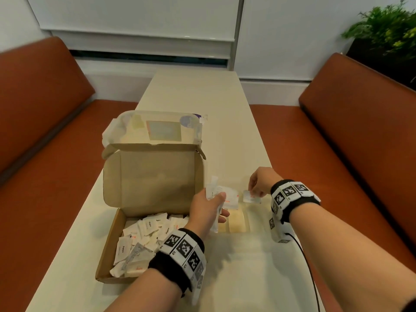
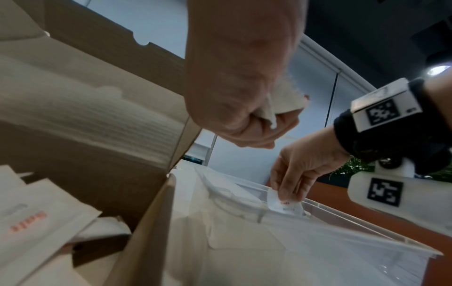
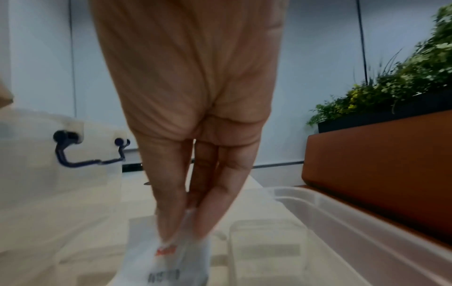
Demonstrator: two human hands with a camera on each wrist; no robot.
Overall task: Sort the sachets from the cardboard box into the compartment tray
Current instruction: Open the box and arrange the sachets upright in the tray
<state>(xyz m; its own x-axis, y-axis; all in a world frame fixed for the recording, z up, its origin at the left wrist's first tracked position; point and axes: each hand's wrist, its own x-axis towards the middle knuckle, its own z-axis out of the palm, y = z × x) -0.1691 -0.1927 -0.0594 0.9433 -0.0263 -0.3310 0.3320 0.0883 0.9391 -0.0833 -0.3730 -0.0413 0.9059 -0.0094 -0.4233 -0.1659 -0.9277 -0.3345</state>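
Sachets (image 1: pixel 144 239) lie loose in the cardboard box (image 1: pixel 108 251) at the left of the table (image 1: pixel 236 278), piled against one another across the box floor; its lid stands raised at the far side. Some carry red print, some dark print; I cannot read the wording.

Behind the lid, farther along the table, I see a translucent lidded container (image 1: pixel 157 129) with a dark clip handle on its side, shown in the right wrist view.

My left hand (image 1: pixel 208 210) is just right of the box, above the left edge of the compartment tray (image 1: pixel 238 224). Its fingers and thumb are curled round a bunch of sachets (image 1: pixel 221 195), which fan upward out of the grip. The left wrist view confirms paper clamped in the closed fist.

The compartment tray is clear plastic, sits on the table directly right of the box, and touches or nearly touches it; I cannot tell which.

My right hand (image 1: pixel 262 184) is over the far right part of the tray. Thumb and fingertips (image 3: pixel 171 230) pinch the upper edge of a single sachet (image 1: pixel 252 197), which hangs down toward a compartment, partly below the tray rim in the left wrist view. I cannot tell whether it touches the tray floor.

An orange bench (image 1: pixel 360 136) and a planter (image 1: pixel 387 34) stand to the right.
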